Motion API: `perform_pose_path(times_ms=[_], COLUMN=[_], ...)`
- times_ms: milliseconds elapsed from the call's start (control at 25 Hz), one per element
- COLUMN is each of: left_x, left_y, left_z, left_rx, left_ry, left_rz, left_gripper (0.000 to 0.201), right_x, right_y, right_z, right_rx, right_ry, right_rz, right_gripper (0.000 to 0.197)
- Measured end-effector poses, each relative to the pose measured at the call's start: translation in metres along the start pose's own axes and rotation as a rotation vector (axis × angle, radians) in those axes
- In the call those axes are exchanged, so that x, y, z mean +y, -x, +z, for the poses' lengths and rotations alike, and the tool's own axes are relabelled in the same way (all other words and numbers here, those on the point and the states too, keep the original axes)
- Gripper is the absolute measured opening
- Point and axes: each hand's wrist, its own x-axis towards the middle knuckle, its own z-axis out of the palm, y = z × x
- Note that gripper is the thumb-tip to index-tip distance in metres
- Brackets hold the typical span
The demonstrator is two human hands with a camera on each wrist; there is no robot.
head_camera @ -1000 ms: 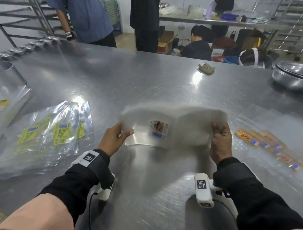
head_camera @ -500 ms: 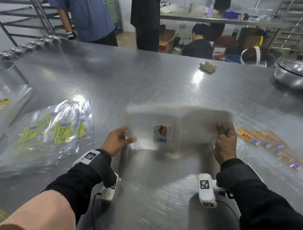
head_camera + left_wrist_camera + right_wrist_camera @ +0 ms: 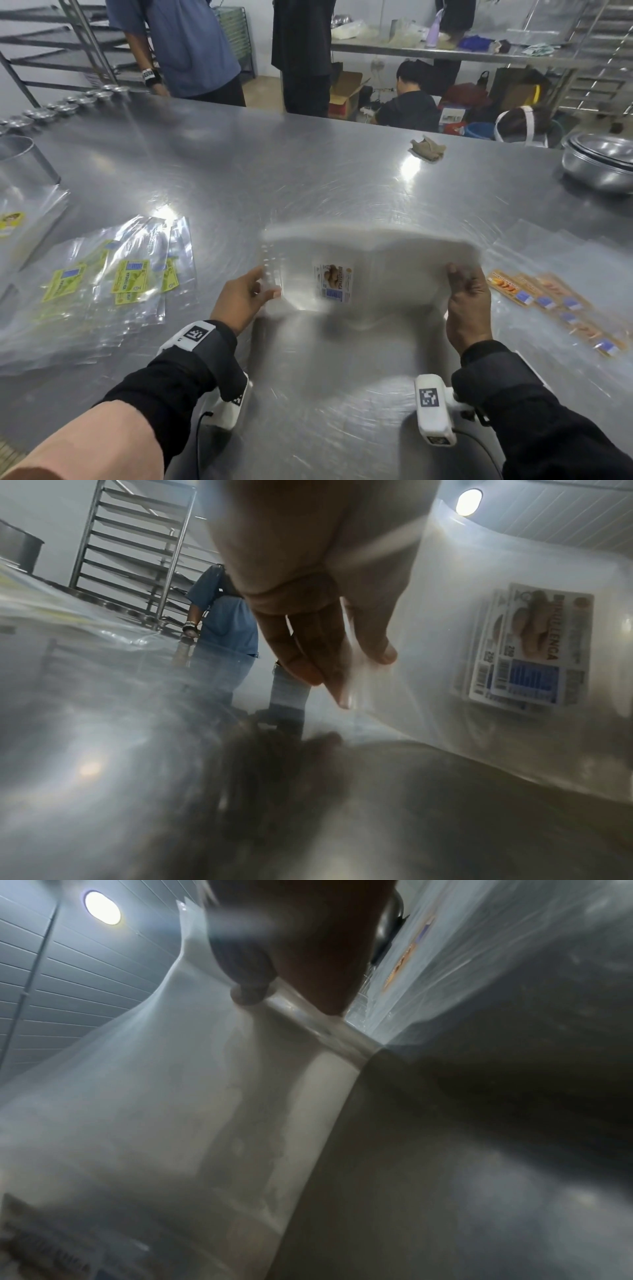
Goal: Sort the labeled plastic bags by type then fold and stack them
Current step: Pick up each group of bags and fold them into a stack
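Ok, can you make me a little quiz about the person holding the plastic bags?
1. True or false: both hands hold the bundle of bags.
2. Which labels are on the bags lying beside the left hand? A yellow-green B orange C none
3. Fill in: the metal bowls stand at the far ____ of the table.

Key: 1 true. 2 A, the yellow-green labelled bags. 3 right, past the right hand and the orange labelled bags.
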Motion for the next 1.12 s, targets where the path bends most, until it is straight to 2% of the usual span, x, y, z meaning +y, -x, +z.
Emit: perform_pose_path(times_ms=[120, 200, 280, 320, 360, 440, 520, 640, 760, 840, 920, 960, 1040, 1120], left_x=[0.0, 0.0, 0.003, 0.003, 0.003, 0.002, -0.001, -0.003, -0.004, -0.006, -0.004, 0.0, 0.01, 0.018], left_y=[0.0, 0.0, 0.002, 0.003, 0.005, 0.013, 0.023, 0.031, 0.028, 0.026, 0.022, 0.018, 0.003, -0.019], left_z=[-0.002, -0.007, -0.014, -0.018, -0.021, -0.025, -0.024, -0.026, -0.043, -0.051, -0.053, -0.052, -0.046, -0.038], left_rx=[-0.064, -0.142, -0.216, -0.25, -0.294, -0.391, -0.453, -0.447, -0.393, -0.316, -0.244, -0.201, -0.145, -0.192], left_ry=[0.066, 0.078, 0.055, 0.033, 0.017, -0.012, -0.054, -0.059, -0.097, -0.119, -0.176, -0.202, -0.239, -0.306], left_rz=[-0.057, -0.087, -0.082, -0.082, -0.116, -0.223, -0.313, -0.399, -0.429, -0.368, -0.238, -0.162, -0.013, 0.073], left_gripper=[0.025, 0.025, 0.019, 0.026, 0.033, 0.032, 0.028, 0.031, 0.038, 0.043, 0.046, 0.044, 0.036, 0.037], right_x=[0.002, 0.002, 0.001, 0.0, -0.003, -0.007, -0.006, -0.008, -0.014, -0.022, -0.029, -0.032, -0.034, -0.027], right_y=[-0.003, -0.009, -0.02, -0.027, -0.032, -0.039, -0.042, -0.042, -0.043, -0.039, -0.024, -0.013, 0.019, 0.052], right_z=[0.001, 0.002, 0.0, -0.001, 0.0, 0.002, 0.006, 0.013, 0.017, 0.019, 0.026, 0.033, 0.053, 0.073], right_rx=[0.015, 0.039, 0.034, 0.011, -0.031, -0.129, -0.223, -0.339, -0.349, -0.293, -0.331, -0.413, -0.676, -0.932], right_ry=[-0.011, 0.081, 0.255, 0.342, 0.443, 0.647, 0.873, 1.126, 1.254, 1.325, 1.28, 1.222, 1.172, 1.184], right_rz=[0.018, 0.039, 0.079, 0.126, 0.194, 0.327, 0.378, 0.44, 0.478, 0.403, 0.177, 0.03, -0.231, -0.427], right_gripper=[0.027, 0.006, 0.02, 0.022, 0.02, 0.01, 0.017, 0.031, 0.052, 0.066, 0.067, 0.063, 0.055, 0.05])
